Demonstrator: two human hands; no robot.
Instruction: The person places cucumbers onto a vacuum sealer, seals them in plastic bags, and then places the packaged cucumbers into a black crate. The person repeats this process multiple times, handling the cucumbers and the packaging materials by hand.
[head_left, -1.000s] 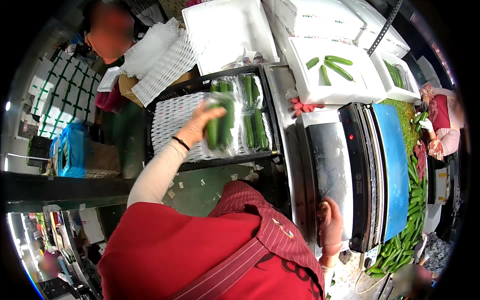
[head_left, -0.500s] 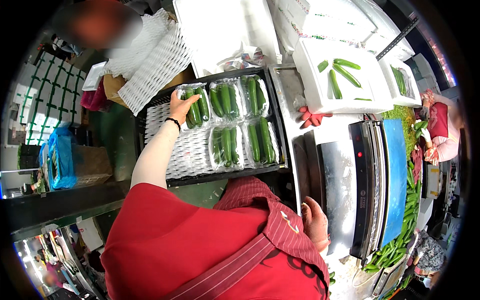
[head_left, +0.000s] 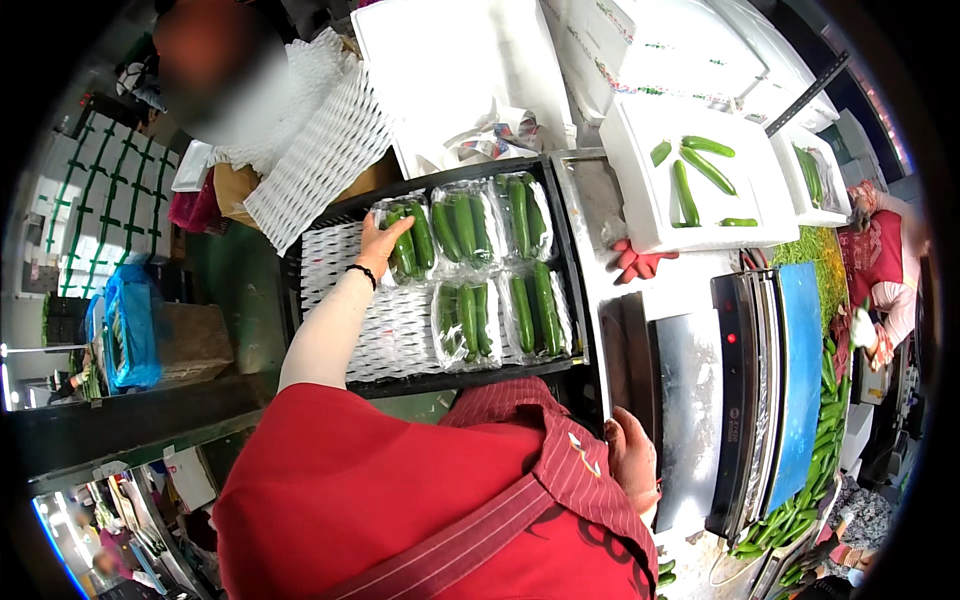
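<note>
Along the far edge of the black crate (head_left: pixel 571 255), toward its far left corner, lies a clear-wrapped cucumber pack (head_left: pixel 418 248) with the left hand (head_left: pixel 379 246) on it. The cucumbers inside run lengthwise between the crate's far and near edges, leaning only a little, roughly parallel to its right edge. That hand reaches in across the near left part of the crate and meets the pack from its left side, its thumb angled over the green skins and the other fingers at the left border; whether it pinches the pack or merely rests on it, I cannot tell. Just right of the pack, along the same far edge, sit a middle pack (head_left: pixel 463 230) and a corner pack (head_left: pixel 522 215); closer to the near edge are two more packs (head_left: pixel 467 322). White mesh liner (head_left: pixel 390 335) shows beneath and to the left. The left hand is plainly the nearer one: the right hand (head_left: pixel 631 460) is well apart, outside the crate beyond its near right corner, beside the metal-topped machine (head_left: pixel 688 420), its fingers partly bent, with any grip too unclear to tell.
</note>
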